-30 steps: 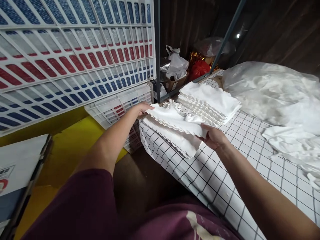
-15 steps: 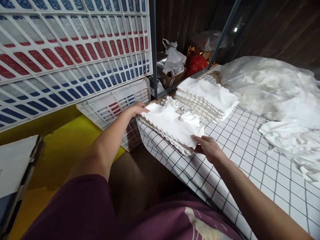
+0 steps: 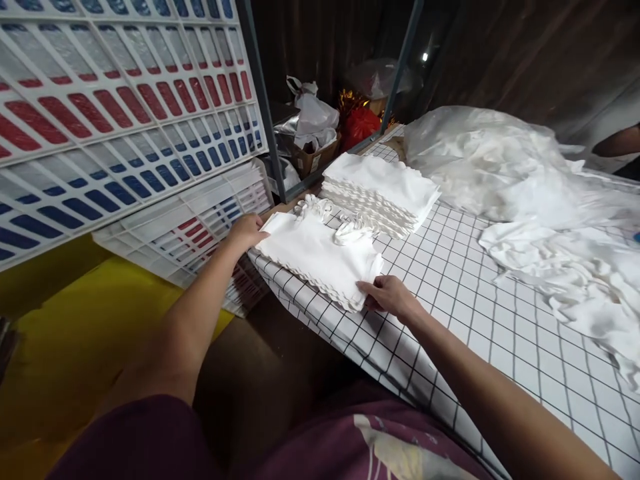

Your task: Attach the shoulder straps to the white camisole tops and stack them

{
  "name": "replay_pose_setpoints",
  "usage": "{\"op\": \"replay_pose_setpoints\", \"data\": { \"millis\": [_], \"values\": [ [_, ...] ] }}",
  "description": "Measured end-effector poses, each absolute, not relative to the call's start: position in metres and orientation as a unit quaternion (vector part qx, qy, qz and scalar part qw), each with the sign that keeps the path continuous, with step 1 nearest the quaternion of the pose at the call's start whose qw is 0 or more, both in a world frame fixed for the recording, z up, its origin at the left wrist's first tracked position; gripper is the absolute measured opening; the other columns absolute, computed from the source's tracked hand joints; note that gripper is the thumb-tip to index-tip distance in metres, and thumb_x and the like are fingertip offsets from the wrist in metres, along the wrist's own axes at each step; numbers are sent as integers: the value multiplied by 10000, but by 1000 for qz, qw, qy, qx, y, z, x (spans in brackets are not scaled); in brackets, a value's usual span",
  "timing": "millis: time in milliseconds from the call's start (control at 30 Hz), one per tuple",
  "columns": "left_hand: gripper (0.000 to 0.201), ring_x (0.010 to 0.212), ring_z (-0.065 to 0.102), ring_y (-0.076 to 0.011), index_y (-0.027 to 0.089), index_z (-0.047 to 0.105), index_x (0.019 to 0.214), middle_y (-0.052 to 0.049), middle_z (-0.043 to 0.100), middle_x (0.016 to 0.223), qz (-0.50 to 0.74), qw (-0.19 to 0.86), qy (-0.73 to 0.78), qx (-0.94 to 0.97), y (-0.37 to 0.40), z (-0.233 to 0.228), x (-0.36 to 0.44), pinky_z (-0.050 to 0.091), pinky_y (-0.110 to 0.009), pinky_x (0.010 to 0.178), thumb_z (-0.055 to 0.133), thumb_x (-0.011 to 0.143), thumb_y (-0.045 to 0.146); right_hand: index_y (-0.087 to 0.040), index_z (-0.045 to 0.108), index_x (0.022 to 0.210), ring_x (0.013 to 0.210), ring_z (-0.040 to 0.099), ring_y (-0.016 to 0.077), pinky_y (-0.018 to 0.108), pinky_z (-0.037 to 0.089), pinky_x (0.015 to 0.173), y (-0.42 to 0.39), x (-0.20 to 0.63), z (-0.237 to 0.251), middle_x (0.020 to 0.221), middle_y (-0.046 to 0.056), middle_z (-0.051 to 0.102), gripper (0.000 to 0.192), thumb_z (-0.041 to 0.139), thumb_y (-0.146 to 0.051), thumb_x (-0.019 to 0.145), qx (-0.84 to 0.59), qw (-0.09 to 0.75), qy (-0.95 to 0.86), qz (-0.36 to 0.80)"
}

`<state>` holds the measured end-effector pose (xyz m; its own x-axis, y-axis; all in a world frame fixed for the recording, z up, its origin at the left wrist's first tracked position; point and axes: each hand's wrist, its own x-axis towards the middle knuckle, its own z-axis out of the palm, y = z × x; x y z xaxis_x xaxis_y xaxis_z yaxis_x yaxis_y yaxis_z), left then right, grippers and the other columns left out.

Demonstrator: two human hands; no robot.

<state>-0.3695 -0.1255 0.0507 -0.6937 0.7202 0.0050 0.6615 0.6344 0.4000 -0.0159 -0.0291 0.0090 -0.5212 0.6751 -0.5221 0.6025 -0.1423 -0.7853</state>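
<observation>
A stack of white fabric pieces (image 3: 315, 257) with wavy edges lies at the near edge of the table. My left hand (image 3: 246, 231) is closed on its left corner, thumb on top and the other fingers mostly hidden. The right corner is pinched by my right hand (image 3: 389, 295), with the thumb above and fingers beneath. Bunched white straps (image 3: 354, 232) rest along the far side of these pieces. Just behind them sits a taller pile of similar white fabric pieces (image 3: 383, 183), its many layers showing at the front.
A black-and-white checked cloth (image 3: 450, 300) covers the table. Loose white fabric (image 3: 545, 267) and a large clear plastic bag (image 3: 480, 157) lie to the right. White plastic crates (image 3: 130, 113) stand at left, beside a metal post (image 3: 263, 100). Another person's arm (image 3: 617, 141) shows at far right.
The view has swung right, so things sit further left. Along its front edge, the held stack's layers look closer together and flatter. Another person's arm has come into view.
</observation>
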Motion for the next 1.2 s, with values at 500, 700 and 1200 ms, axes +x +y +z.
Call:
{"op": "replay_pose_setpoints", "data": {
  "millis": [500, 700, 1200],
  "values": [
    [443, 1506, 230, -282, 157, 528, 1387, -101, 482, 1495, 185, 11, 537, 823, -89, -5, -209, 309, -498, 1205, 456, 999, 358, -249, 530, 1355, 866, 695, 213, 300, 495, 672, 30, -54, 57, 1264, 119, 641, 443, 533, -201, 915, -368, 33, -925, 85],
    [494, 1508, 238, -290, 196, 453, 1467, -68, 445, 1542, 133, 18, 529, 838, -90, -5, -213, 264, -509, 1225, 432, 1007, 374, -167, 664, 1099, 902, 704, 258, 321, 528, 731, 85, -102, 53, 1024, 139, 721, 251, 508, -295, 950, -419, 17, -903, 98],
    [474, 1428, 401, -295, 186, 493, 1436, -92, 537, 1466, 138, -17, 514, 847, -90, -12, -215, 300, -515, 1193, 438, 1000, 362, -151, 519, 1376, 1310, 489, 225, 376, 431, 1049, 60, -86, 4, 1410, 123, 557, 434, 381, -386, 1037, -188, 152, -961, 131]
  ]
}}
